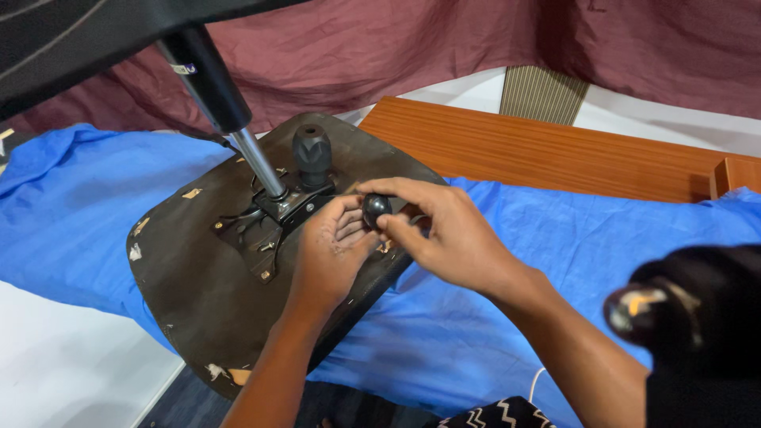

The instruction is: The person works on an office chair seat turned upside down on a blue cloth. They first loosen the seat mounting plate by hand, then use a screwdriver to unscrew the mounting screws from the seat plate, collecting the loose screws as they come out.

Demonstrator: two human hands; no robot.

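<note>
An upturned office chair seat (190, 277) lies on a blue cloth (71, 206), its dark underside facing up. A metal mounting plate (269, 222) is fixed at its middle, with a gas cylinder (230, 111) rising from it toward the upper left. A black ribbed knob (311, 154) stands just behind the plate. My right hand (444, 234) pinches a small round black knob (375, 208) at the seat's right edge. My left hand (333, 254) rests on the seat right beside that knob, fingers curled against it.
A wooden board (555, 150) lies behind the cloth. Maroon fabric (412, 47) hangs at the back. A black chair leg with a caster (682, 309) juts in at the lower right. White floor (63, 364) shows at the lower left.
</note>
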